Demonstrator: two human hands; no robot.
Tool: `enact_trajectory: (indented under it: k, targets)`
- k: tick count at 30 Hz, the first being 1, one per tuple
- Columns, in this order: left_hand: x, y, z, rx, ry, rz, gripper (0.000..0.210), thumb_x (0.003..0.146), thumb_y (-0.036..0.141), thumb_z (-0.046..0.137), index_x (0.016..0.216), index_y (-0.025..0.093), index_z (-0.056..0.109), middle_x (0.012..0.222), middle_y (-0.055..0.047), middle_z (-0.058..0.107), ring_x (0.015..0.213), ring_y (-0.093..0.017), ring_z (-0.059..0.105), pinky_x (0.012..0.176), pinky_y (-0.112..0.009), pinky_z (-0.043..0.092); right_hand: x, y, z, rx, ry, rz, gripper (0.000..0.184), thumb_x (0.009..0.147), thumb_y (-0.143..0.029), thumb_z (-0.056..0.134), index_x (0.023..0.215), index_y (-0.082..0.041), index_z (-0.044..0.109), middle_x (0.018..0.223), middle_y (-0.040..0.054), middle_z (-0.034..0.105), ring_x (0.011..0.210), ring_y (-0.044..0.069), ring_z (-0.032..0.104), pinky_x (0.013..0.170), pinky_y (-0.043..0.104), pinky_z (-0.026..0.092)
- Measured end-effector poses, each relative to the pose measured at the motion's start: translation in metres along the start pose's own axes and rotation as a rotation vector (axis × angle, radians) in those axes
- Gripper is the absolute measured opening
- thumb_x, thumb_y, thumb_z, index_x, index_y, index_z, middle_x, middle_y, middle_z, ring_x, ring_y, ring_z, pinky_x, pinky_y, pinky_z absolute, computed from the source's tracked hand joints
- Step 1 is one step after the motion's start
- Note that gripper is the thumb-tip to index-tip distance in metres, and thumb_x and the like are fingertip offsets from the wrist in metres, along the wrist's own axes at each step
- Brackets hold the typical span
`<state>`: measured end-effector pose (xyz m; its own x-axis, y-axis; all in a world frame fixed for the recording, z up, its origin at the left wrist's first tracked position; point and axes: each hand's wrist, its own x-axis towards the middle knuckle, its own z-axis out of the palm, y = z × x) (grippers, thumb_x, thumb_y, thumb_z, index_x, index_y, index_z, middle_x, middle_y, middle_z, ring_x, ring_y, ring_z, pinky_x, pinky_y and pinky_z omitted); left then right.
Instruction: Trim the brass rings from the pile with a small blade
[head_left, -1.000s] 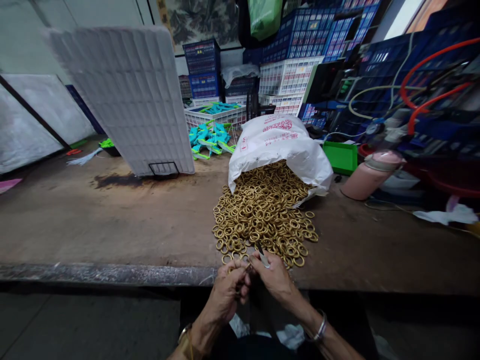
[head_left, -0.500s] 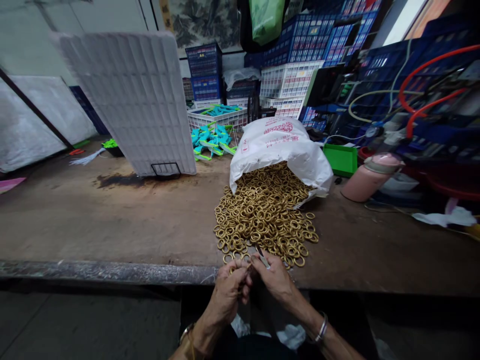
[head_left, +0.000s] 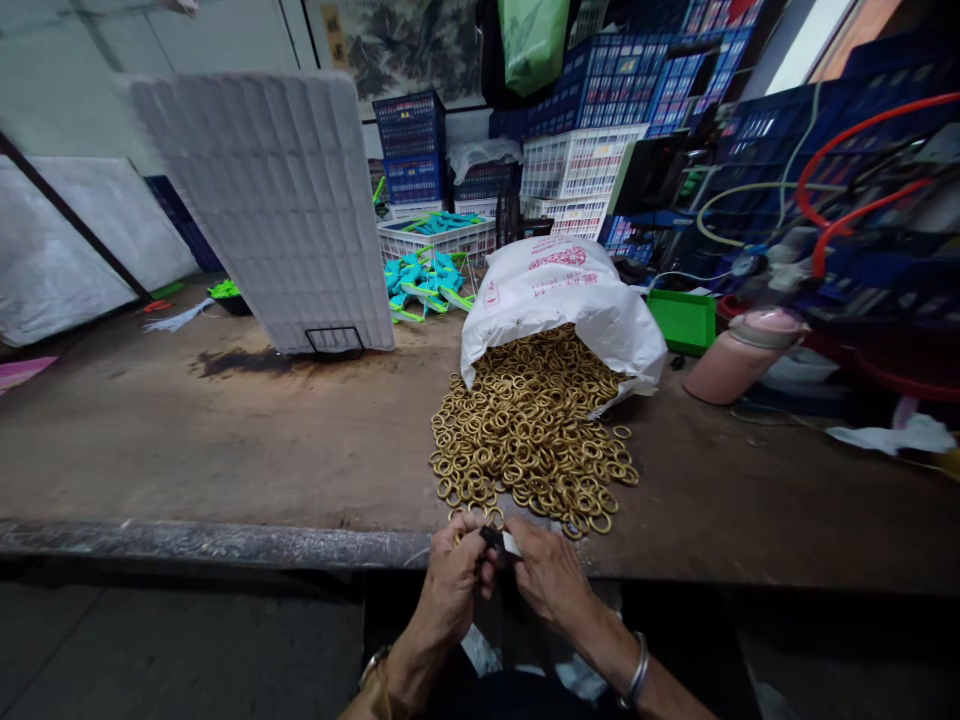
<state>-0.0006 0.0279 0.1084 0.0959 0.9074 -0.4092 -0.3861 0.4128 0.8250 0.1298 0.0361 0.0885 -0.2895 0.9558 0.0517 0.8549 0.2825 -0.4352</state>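
Over the table's front edge my two hands meet, both closed. My left hand (head_left: 454,575) pinches a gold-coloured ring (head_left: 457,538), mostly covered by the fingers. My right hand (head_left: 553,572) grips a small knife-like tool (head_left: 511,544), its pale flat part showing beside the thumb and a dark part reaching to the left fingertips. Its exact kind is hard to make out. Just beyond the hands lies a heap of gold-coloured rings (head_left: 517,440), spilling from the mouth of a white woven sack (head_left: 555,290) with red print.
A ribbed white panel (head_left: 277,210) stands upright on the wooden table (head_left: 225,450), at left. Right of the sack are a green tray (head_left: 681,320) and a pink bottle (head_left: 742,360). Turquoise-and-green pieces (head_left: 427,280) and stacked crates (head_left: 409,145) fill the back.
My right hand has turned and lowered slightly, and the tool has swung from pointing up and away to lying across toward my left fingertips. My left hand stays almost in place.
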Motion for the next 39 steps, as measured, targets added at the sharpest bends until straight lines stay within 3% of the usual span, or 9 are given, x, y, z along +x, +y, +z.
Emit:
enact_trajectory:
  k: [7,13,20,26,31,34,39]
  targets:
    - [-0.002,-0.002,-0.005,-0.04,-0.081,-0.02,0.017,0.068,0.029,0.059,0.07,0.017,0.048,0.052,0.006,0.05,0.034,-0.003,0.037,0.032,-0.014,0.025,0.003,-0.006,-0.004,-0.151,-0.014,0.084,0.037,0.064,0.001,0.038,0.09,-0.018,0.055,0.077,0.005,0.066,0.067,0.016,0.059,0.054,0.025,0.027]
    - [-0.018,0.004,-0.006,-0.188,-0.265,-0.125,0.018,0.072,0.03,0.06,0.076,0.015,0.05,0.054,0.005,0.049,0.035,-0.003,0.034,0.032,-0.014,0.025,0.01,0.024,-0.02,-0.2,0.12,0.216,0.025,0.069,0.0,0.038,0.078,-0.018,0.053,0.072,0.0032,0.062,0.063,0.014,0.055,0.055,0.025,0.026]
    - [-0.012,-0.004,-0.009,-0.254,-0.241,-0.154,0.022,0.077,0.035,0.056,0.074,0.014,0.05,0.07,-0.002,0.057,0.043,-0.004,0.043,0.034,-0.014,0.03,0.026,0.033,-0.031,-0.289,0.256,0.223,0.02,0.081,-0.018,0.043,0.099,-0.019,0.05,0.085,0.0037,0.06,0.068,0.015,0.054,0.055,0.026,0.025]
    - [-0.008,-0.003,-0.013,-0.24,-0.232,-0.117,0.021,0.078,0.032,0.054,0.071,0.012,0.052,0.07,-0.004,0.058,0.045,-0.006,0.047,0.033,-0.014,0.033,0.031,0.038,-0.029,-0.357,0.209,0.231,0.011,0.08,-0.017,0.044,0.082,-0.021,0.054,0.081,0.0018,0.056,0.059,0.012,0.05,0.051,0.026,0.021]
    - [-0.004,0.0,-0.013,-0.278,-0.253,-0.14,0.012,0.076,0.026,0.054,0.082,0.016,0.052,0.065,-0.001,0.057,0.042,-0.008,0.047,0.031,-0.015,0.032,0.031,0.045,-0.025,-0.206,0.299,0.157,0.012,0.077,-0.014,0.043,0.079,-0.019,0.053,0.077,0.0025,0.057,0.063,0.013,0.051,0.055,0.025,0.027]
    - [-0.002,0.002,-0.012,-0.308,-0.274,-0.178,0.02,0.072,0.023,0.058,0.09,0.015,0.054,0.065,-0.001,0.056,0.044,-0.008,0.048,0.032,-0.015,0.032,0.03,0.044,-0.021,0.002,0.327,0.121,0.013,0.077,-0.016,0.041,0.078,-0.019,0.054,0.067,0.0012,0.057,0.063,0.015,0.052,0.058,0.024,0.033]
    - [0.003,0.005,-0.014,-0.383,-0.233,-0.199,0.018,0.065,0.016,0.063,0.082,0.013,0.057,0.067,-0.001,0.055,0.051,-0.007,0.051,0.036,-0.013,0.033,0.026,0.028,-0.015,0.342,0.293,0.085,0.018,0.08,-0.027,0.041,0.082,-0.019,0.057,0.072,0.0028,0.062,0.065,0.015,0.056,0.061,0.024,0.04]
